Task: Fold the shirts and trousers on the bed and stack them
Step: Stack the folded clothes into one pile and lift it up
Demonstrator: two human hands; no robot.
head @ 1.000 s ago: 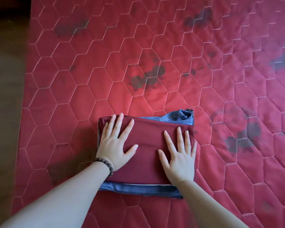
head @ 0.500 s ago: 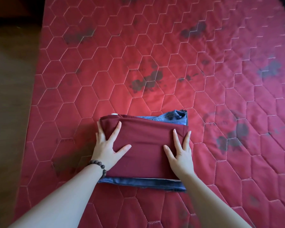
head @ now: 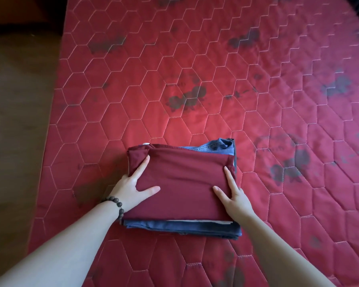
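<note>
Head camera looks down on a red quilted bed cover (head: 195, 69) with hexagon stitching and dark blotches, filling most of the frame; brown floor (head: 15, 121) runs down the left edge. Lower centre lies the stack: a folded maroon garment (head: 184, 183) on top of folded blue denim (head: 184, 227), whose edges show along the near side and at the stack's upper right corner. Left hand (head: 131, 188) grips the maroon garment's left edge, thumb lying on top, fingers along the side. Right hand (head: 234, 198) grips the right edge likewise. A dark bead bracelet (head: 116, 205) circles the left wrist.
</note>
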